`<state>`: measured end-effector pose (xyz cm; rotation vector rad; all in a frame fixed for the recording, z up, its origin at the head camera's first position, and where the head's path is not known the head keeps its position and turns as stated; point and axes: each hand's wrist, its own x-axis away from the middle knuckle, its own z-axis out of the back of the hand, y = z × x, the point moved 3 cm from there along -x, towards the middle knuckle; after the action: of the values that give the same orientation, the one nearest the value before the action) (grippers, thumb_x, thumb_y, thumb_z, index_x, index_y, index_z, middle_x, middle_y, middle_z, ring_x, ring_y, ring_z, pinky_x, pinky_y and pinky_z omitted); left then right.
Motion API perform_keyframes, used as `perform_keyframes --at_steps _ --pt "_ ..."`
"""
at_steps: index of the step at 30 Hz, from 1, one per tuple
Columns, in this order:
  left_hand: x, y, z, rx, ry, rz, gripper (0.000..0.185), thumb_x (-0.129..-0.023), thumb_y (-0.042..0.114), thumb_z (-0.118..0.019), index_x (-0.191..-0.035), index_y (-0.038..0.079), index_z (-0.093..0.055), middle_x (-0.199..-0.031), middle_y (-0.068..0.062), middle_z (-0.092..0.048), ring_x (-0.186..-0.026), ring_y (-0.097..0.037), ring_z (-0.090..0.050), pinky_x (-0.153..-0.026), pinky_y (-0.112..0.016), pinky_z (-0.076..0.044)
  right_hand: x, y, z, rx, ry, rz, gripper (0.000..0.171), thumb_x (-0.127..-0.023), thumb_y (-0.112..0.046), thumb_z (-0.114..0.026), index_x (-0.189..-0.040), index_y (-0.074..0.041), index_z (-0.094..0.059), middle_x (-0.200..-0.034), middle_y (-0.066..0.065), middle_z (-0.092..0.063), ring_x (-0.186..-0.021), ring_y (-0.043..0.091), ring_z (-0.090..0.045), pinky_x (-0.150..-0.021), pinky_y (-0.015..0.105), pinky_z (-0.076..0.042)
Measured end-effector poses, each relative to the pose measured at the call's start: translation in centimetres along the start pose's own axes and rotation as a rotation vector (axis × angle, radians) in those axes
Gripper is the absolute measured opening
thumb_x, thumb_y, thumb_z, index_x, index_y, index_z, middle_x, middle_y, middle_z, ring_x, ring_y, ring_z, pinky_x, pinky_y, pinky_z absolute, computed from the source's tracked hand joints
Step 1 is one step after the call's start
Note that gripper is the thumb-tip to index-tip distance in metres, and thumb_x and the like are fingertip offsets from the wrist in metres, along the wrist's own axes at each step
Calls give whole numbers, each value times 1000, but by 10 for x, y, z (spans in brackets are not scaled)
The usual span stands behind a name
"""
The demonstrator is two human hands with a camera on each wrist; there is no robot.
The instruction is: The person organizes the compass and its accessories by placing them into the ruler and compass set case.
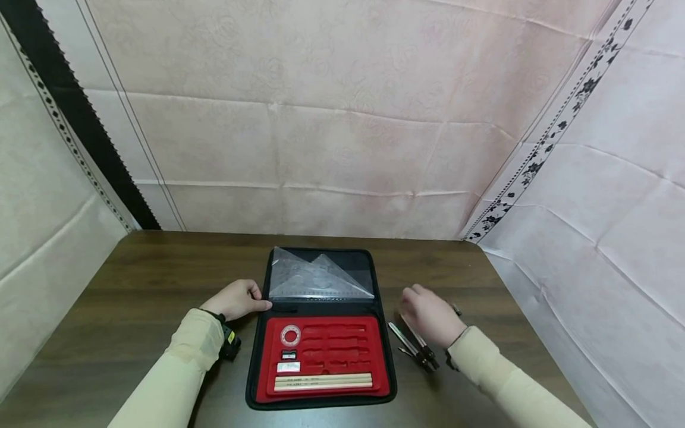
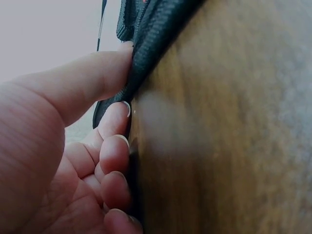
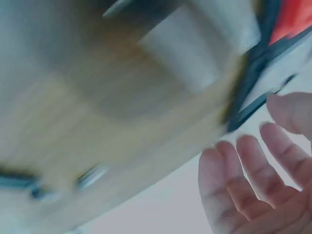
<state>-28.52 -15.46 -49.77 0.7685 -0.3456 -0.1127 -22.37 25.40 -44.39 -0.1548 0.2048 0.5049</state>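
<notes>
A black zip case lies unfolded on the table, with a red moulded tray in its near half. My left hand is at the case's left edge; in the left wrist view its thumb and curled index finger pinch the black fabric edge. Right of the case, my right hand hovers over metal drawing compasses. In the right wrist view this hand has loosely bent fingers and nothing in it. Part of another metal tool shows behind the hand.
Clear set squares sit in the case's far half. The tray bears a white ring, a small sharpener, a white eraser and pencils. Pale cloth hangs behind the wooden table.
</notes>
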Motion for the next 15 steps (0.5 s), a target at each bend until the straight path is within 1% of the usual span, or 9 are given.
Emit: perform_keyframes --at_steps 2,4,6,10,13,15 --pt "0 0 0 3 0 1 33 -83 33 -77 -87 7 -56 -75 -8 -52 -68 -22 -48 -58 -32 -39 0 20 1 67 51 -16 20 -79 -8 -77 -89 -9 -60 -81 2 -52 -70 20 -54 -61 37 -48" --pt "0 -1 0 1 -1 -3 33 -82 32 -77 -87 7 -56 -75 -8 -52 -67 -22 -48 -57 -32 -39 1 39 0 119 61 -47 20 -77 -3 -76 -88 -6 -60 -79 5 -51 -68 25 -54 -59 40 -48" --pt "0 -1 0 5 4 0 33 -82 33 -77 -87 7 -56 -75 -8 -52 -68 -22 -48 -57 -32 -39 4 55 -1 158 35 -90 20 -75 1 -73 -89 -3 -60 -78 8 -51 -68 28 -53 -58 43 -48" --pt "1 0 0 0 11 -10 32 -82 32 -77 -86 7 -56 -74 -8 -51 -66 -21 -48 -57 -32 -38 10 79 -7 184 -70 -184 25 -73 4 -69 -97 0 -63 -82 12 -54 -71 29 -57 -59 44 -49" --pt "2 2 0 -5 15 -16 32 -83 31 -77 -86 7 -56 -74 -7 -51 -66 -21 -47 -56 -32 -38 13 88 -13 179 -114 -218 22 -74 5 -68 -95 -1 -63 -82 11 -55 -71 27 -57 -58 42 -50" --pt "2 2 0 -8 18 -18 31 -83 31 -77 -85 7 -56 -74 -7 -51 -65 -21 -47 -56 -32 -38 14 91 -16 179 -116 -222 21 -73 5 -69 -91 -3 -62 -81 9 -54 -70 25 -57 -57 41 -49"
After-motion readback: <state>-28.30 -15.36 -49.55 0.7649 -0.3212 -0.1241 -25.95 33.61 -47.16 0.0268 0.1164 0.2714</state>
